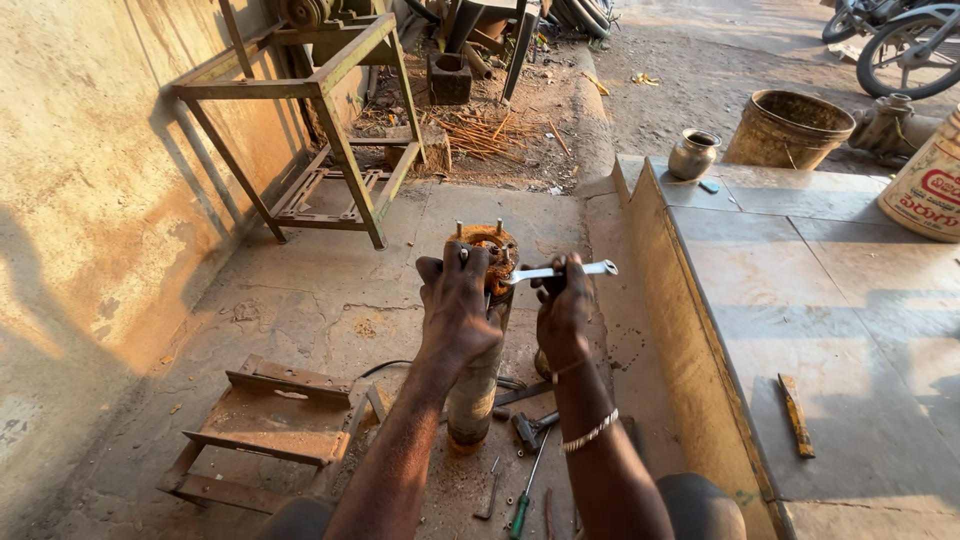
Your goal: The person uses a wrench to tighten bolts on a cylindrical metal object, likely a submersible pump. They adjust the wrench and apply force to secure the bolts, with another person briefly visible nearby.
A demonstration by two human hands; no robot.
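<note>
Head view: rusty upright pump cylinder [478,385], studs on top

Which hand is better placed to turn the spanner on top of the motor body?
Right, probably. The right hand already grips the silver open-ended spanner, whose head sits at the rusty cylindrical motor body's top flange. The left hand is clamped over that top, steadying it.

Wrench [560,271] on rusty motor [482,330] (upright)

The pump motor [478,330] is rusty brown and grey. The wrench [558,271] is shiny silver. The screwdriver [524,495] handle is green.
</note>
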